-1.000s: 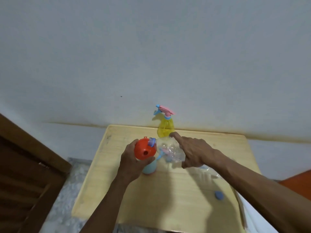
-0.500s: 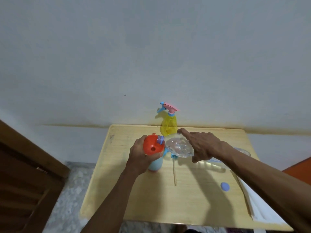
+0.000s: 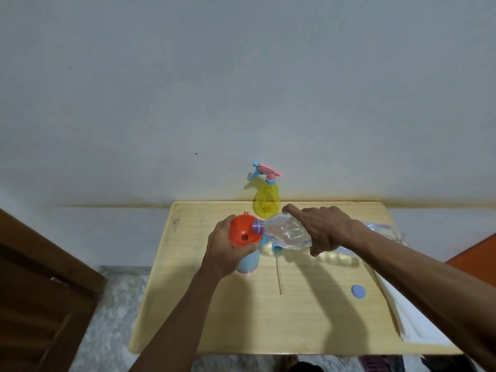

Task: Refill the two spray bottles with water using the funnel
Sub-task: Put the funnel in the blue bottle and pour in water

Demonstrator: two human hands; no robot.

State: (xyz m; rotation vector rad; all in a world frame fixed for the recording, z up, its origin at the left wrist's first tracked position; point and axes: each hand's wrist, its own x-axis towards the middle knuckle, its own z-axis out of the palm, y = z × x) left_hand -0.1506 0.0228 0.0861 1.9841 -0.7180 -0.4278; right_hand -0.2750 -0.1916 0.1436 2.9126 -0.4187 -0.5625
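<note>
So we're mid-pour on bottle one. The left hand (image 3: pixel 228 245) has its fingers curled round the rim of the orange funnel (image 3: pixel 243 233), which sits in the neck of the blue bottle (image 3: pixel 248 261) standing near the middle of the bench (image 3: pixel 268 318). The right hand (image 3: pixel 324 229) grips the clear water bottle (image 3: pixel 287 234), fingers wrapped round its crumpled body with the index finger stretched along the top.

The water bottle lies close to horizontal, long axis running left to right, mouth pointing left and dipping just over the funnel's rim. I can't make out an actual stream of water (too small to tell), and I can't see how full the blue bottle is.

What's left, by my guess: finish this fill, put the sprayer back on (a blue bit peeks out under the water bottle, probably that), then do the yellow bottle (image 3: pixel 267 202). It stands upright at the bench's far edge with its pink-and-blue sprayer on, nozzle pointing left, so it looks untouched. The round blue cap (image 3: pixel 358 292) lies off to the right.
</note>
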